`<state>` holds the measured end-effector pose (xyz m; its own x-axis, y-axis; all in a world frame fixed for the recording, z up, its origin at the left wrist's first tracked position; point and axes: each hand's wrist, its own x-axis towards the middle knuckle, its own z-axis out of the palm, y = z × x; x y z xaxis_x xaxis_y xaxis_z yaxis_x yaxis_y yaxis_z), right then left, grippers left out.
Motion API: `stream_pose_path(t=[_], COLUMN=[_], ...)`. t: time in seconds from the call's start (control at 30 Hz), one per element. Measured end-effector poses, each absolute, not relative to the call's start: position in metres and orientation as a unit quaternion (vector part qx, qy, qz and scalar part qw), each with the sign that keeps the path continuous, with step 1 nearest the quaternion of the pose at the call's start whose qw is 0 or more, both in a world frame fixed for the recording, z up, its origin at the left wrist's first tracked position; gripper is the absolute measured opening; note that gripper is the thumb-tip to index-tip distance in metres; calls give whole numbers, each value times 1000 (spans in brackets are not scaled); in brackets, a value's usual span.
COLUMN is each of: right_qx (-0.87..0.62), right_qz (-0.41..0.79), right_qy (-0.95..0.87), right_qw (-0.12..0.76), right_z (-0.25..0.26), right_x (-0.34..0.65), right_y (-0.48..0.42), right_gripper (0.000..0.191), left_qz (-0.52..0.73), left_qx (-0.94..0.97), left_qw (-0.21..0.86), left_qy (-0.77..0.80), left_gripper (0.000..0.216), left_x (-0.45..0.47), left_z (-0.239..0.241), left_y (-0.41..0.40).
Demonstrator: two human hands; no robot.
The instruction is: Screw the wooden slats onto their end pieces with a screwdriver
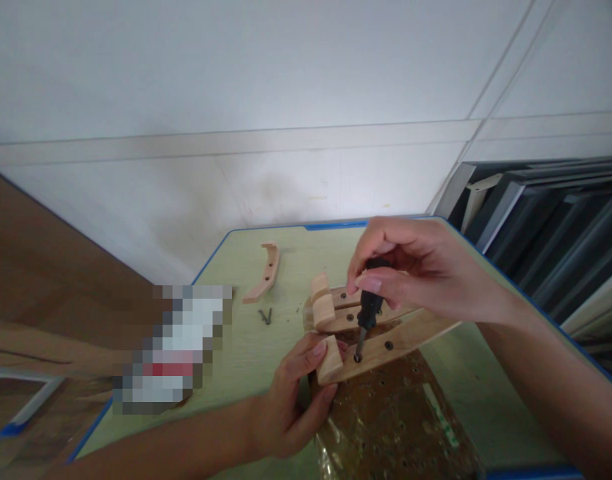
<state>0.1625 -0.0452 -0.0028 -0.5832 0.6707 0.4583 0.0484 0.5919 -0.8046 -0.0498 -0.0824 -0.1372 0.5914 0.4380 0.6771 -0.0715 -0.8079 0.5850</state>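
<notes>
My right hand (416, 267) is closed round the black handle of a screwdriver (369, 313), held upright with its tip on a screw in a wooden rail. The rail belongs to a pale wooden assembly (356, 327) of several slats and rounded end blocks, resting on the green table (246, 267). My left hand (296, 400) grips the near end block of the assembly from below, thumb on top. A curved wooden piece (263, 273) lies apart at the back left of the table, and a couple of dark screws (265, 315) lie near it.
A clear plastic bag (391, 427) lies under the assembly toward the near edge. The table has a blue rim and stands against a white wall. Dark framed panels (551, 213) lean at the right. A blurred patch (179, 347) covers the table's left edge.
</notes>
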Motion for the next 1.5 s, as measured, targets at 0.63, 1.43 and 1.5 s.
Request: stream_pose_path(t=[0.63, 1.43, 1.5], right_qx=[-147, -215, -216], right_qz=[465, 361, 362], right_qy=[-826, -826, -820], right_qw=[281, 376, 388], right_z=[1, -3, -5], right_x=[191, 172, 171], right_y=[-37, -40, -40], right_gripper=[31, 10, 12], left_qz=[450, 447, 451], left_qx=[837, 837, 836], left_qw=[295, 300, 299], left_qy=[102, 100, 96], left_gripper=[70, 71, 71], left_x=[-46, -46, -46], left_z=[-140, -137, -137], left_y=[-80, -81, -80])
